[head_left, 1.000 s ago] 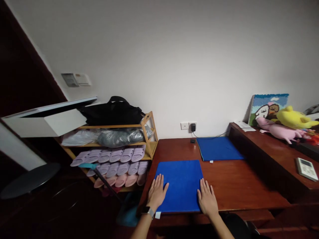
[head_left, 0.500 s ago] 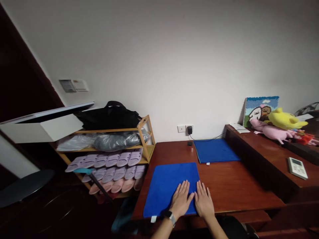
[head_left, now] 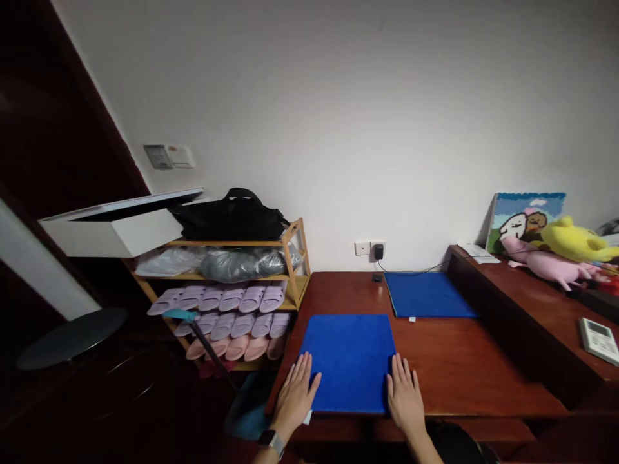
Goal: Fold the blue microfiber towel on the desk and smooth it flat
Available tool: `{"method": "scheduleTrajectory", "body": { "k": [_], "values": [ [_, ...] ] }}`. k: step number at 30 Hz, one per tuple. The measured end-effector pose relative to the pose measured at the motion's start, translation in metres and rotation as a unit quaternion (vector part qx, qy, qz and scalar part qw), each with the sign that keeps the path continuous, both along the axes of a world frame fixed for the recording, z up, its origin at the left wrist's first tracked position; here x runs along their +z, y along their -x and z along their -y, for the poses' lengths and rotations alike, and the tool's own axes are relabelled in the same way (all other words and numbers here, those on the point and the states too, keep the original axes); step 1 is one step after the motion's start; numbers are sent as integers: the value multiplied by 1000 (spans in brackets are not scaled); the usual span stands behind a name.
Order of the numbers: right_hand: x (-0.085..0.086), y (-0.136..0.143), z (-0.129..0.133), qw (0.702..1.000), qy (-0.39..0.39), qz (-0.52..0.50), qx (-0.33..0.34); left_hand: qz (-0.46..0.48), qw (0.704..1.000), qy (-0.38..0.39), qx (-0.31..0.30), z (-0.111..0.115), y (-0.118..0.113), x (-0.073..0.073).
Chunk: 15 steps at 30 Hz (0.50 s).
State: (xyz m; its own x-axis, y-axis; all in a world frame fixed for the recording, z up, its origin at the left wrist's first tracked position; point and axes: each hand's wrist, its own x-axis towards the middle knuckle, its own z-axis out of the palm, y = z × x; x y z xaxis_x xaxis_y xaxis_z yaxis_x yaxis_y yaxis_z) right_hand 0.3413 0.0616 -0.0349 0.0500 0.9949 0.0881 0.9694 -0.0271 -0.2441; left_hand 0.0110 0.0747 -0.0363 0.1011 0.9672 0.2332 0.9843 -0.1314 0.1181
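Note:
A bright blue cloth (head_left: 349, 361) lies flat near the front edge of the brown wooden table (head_left: 449, 361). My left hand (head_left: 296, 391) rests on the cloth's left edge, palm down, fingers stretched out; a watch is on that wrist. At the right edge of the cloth, my right hand (head_left: 405, 392) lies flat with its fingers extended. Neither hand grips anything. Part of a white tag (head_left: 307, 417) shows at the cloth's front left corner. Farther back, by the wall, lies a second blue cloth (head_left: 430, 294).
A wooden rack (head_left: 296, 270) with several slippers (head_left: 232, 298) and a black bag (head_left: 232, 219) stands left. On the raised ledge at right are plush toys (head_left: 575, 241), a picture (head_left: 525, 216) and a white remote (head_left: 599, 340). A black plug (head_left: 378, 251) trails a cord.
My left hand has moved left from the cloth's middle to its left edge. The right hand stays at the right edge. The view has turned slightly left.

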Motion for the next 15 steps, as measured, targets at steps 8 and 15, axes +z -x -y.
{"method": "scheduleTrajectory", "body": {
  "k": [8, 15],
  "values": [
    [-24, -5, 26, 997, -62, -25, 33, 4, 999, 5, -43, -2, -30, 26],
    [-16, -7, 26, 997, -49, -18, 52, 58, 953, 46, -293, 8, -181, 43]
  ]
}}
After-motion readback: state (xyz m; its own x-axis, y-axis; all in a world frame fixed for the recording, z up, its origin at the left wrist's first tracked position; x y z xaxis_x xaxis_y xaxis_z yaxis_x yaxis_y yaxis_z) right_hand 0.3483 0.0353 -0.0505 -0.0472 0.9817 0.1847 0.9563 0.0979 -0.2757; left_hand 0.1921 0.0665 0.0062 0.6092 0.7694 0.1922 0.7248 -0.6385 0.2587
